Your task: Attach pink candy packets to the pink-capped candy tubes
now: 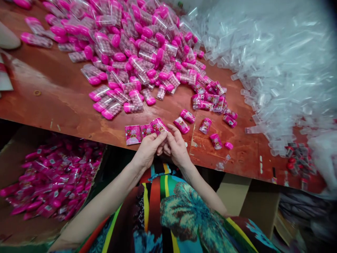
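My left hand (149, 147) and my right hand (177, 146) meet at the near edge of the brown table (60, 95). Both pinch the end of a strip of pink printed labels (143, 131) that lies on the table and runs off to the left. Just beyond my fingers lie a few pink-labelled small containers (181, 124). A big heap of clear candy containers with pink caps (131, 49) covers the table's far middle and left.
A pile of empty clear plastic tubes (276, 70) fills the right side. A cardboard box (15, 225) below the table at left holds several labelled pink containers (52, 179). More cardboard boxes (250, 200) stand lower right. A loose pink cap (229, 145) lies near the table's edge.
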Demonstrator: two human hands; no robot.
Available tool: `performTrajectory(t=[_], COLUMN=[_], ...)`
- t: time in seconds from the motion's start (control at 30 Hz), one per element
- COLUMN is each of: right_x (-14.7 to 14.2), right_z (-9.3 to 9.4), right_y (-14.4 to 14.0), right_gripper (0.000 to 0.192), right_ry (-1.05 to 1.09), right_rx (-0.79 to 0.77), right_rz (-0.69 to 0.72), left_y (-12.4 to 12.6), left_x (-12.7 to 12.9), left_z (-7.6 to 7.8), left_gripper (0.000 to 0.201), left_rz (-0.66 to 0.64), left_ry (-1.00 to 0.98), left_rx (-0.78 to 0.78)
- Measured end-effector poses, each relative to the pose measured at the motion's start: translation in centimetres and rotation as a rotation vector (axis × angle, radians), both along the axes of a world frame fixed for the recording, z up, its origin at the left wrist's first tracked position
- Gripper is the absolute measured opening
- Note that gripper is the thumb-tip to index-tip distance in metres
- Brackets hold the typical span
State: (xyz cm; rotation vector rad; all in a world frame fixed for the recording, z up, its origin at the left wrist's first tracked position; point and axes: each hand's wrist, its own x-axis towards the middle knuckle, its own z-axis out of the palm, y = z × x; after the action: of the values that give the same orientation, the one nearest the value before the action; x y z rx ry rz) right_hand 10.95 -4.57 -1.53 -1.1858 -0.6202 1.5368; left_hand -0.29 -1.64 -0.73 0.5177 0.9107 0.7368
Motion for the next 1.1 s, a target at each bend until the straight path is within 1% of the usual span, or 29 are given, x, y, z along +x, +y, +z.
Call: performTrajectory(t=[0.13,0.3,0.33,0.4,0.47,0.53,0.57,0.6,0.67,0.7,0.73,0.77,0.8,0.83,0.87,0.9,0.97,1.0,1.1], right_x=[0.5,0.9,1.0,1.9,3.5,5.8,7.0,8.0,8.9,8.6,7.8,6.5,4.9,3.2,1.5,0.0,-2.1,-2.5,-2.5], right_z=[-0.3,-1.6,-1.8,-1.6,-0.8,0.3,0.8,1.3,2.0,2.0,1.9,1.6,1.1,0.5,-0.1,-0.7,-1.7,-2.1,-2.7], right_y=[-0.3,-0.4,-0.4,-0.5,-0.6,-0.8,-0.9,-0.9,-1.0,-0.9,-0.9,-0.7,-0.4,-0.1,0.4,0.8,1.5,1.8,2.0], right_gripper=[0.053,0.051,0.051,0.049,0.046,0.045,0.048,0.053,0.066,0.068,0.066,0.060,0.051,0.046,0.045,0.045,0.045,0.045,0.043], right_ry=[-0.017,0.026,0.013,-0.091,-0.227,-0.347,-0.405,-0.516,-0.809,-0.959,-1.086,-1.192,-1.249,-1.313,-1.410,-1.514,-1.654,-1.691,-1.706], right_rx=[0.051,0.074,0.074,0.083,0.099,0.124,0.138,0.150,0.140,0.142,0.162,0.202,0.270,0.357,0.404,0.411,0.395,0.378,0.352], right_rz=[0.047,0.107,0.120,0.115,0.060,-0.073,-0.159,-0.262,-0.366,-0.350,-0.275,-0.158,0.010,0.191,0.314,0.389,0.462,0.467,0.455], left_y=[0.4,-0.1,-0.2,-0.6,-1.0,-1.4,-1.5,-1.6,-1.6,-1.4,-1.2,-0.9,-0.6,-0.4,-0.1,0.1,0.3,0.3,0.3], left_x=[-0.1,0.5,0.7,1.0,0.9,0.2,-0.4,-1.0,-2.5,-3.2,-3.8,-4.4,-4.8,-5.1,-5.3,-5.4,-5.5,-5.6,-5.6], left_z=[0.1,-0.3,-0.3,-0.1,0.1,0.3,0.4,0.4,0.2,0.1,-0.1,-0.3,-0.4,-0.5,-0.6,-0.6,-0.5,-0.5,-0.5], left_gripper=[0.050,0.047,0.047,0.047,0.043,0.039,0.037,0.036,0.033,0.032,0.031,0.031,0.029,0.027,0.024,0.022,0.022,0.023,0.023], left_rz=[0.008,0.020,0.012,-0.026,-0.076,-0.097,-0.094,-0.084,-0.030,0.010,0.058,0.105,0.149,0.187,0.214,0.231,0.230,0.222,0.200], left_ry=[-0.014,0.039,0.049,0.057,0.073,0.138,0.186,0.237,0.324,0.359,0.389,0.415,0.436,0.451,0.461,0.468,0.478,0.484,0.505], left_rx=[0.036,0.071,0.081,0.105,0.123,0.138,0.145,0.153,0.174,0.190,0.209,0.230,0.248,0.257,0.257,0.251,0.242,0.246,0.274])
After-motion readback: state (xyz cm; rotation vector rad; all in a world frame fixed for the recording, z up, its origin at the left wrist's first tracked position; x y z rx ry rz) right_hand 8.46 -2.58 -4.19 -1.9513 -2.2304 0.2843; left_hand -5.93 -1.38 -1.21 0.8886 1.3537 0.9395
